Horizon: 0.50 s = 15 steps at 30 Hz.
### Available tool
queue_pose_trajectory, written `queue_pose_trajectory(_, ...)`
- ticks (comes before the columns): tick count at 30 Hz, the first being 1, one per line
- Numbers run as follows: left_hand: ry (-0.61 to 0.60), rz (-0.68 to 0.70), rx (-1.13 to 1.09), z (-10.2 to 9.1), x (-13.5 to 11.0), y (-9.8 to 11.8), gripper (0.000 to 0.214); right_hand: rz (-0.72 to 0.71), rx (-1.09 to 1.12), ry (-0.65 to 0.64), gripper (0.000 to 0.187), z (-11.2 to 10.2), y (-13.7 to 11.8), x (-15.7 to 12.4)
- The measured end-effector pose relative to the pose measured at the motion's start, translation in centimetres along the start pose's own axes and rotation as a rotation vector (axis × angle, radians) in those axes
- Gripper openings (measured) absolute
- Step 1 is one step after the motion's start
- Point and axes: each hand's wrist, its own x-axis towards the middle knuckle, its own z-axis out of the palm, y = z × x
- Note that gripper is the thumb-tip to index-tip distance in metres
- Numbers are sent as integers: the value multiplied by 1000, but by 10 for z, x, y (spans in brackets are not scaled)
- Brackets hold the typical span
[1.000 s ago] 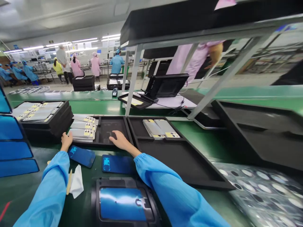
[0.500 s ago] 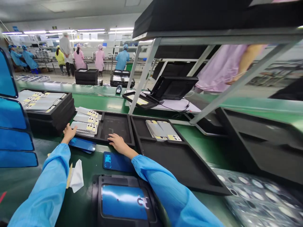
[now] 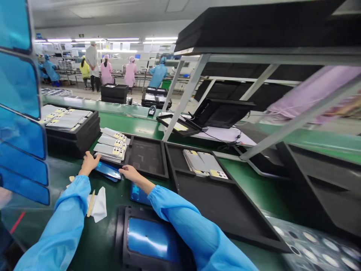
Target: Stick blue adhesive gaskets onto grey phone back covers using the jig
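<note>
A small stack of blue glossy phone back panels (image 3: 108,170) lies on the green bench, in front of a black tray (image 3: 166,165). My left hand (image 3: 89,162) has its fingers around the left end of this stack. At its right end, my right hand (image 3: 131,173) closes thumb and fingers on the edge. Silver phone back panels (image 3: 109,149) with camera cut-outs lie in piles in the tray, just beyond both hands. Partly under my right forearm is another blue panel (image 3: 138,194). Nearer me, a black fixture (image 3: 126,252) holds a blue panel (image 3: 152,239).
Left of my arm are a white cloth (image 3: 100,207) and a thin stick (image 3: 91,203). Stacked black trays (image 3: 73,139) stand at the back left. A metal rack (image 3: 180,98) rises over the right side. Hanging blue panels (image 3: 21,131) border the left. People work across the room.
My right hand has moved left from the tray's front edge to the right end of the blue panels. My left hand has closed around their left end. The view has shifted slightly.
</note>
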Motion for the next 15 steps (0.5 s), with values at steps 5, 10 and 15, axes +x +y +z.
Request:
queue_pose_trajectory(5,-39,28,27,11,-18,-3,43,114,100,-18,34,20,-15,-4)
queue_pose_trajectory(10,-44,13,68,13,-27,-2,42,126,100,-5,35,25,-22,-13)
queue_pose_trajectory(15,-46,4,111,10,-33,-7,40,68,9,16,35,30,-22,-23)
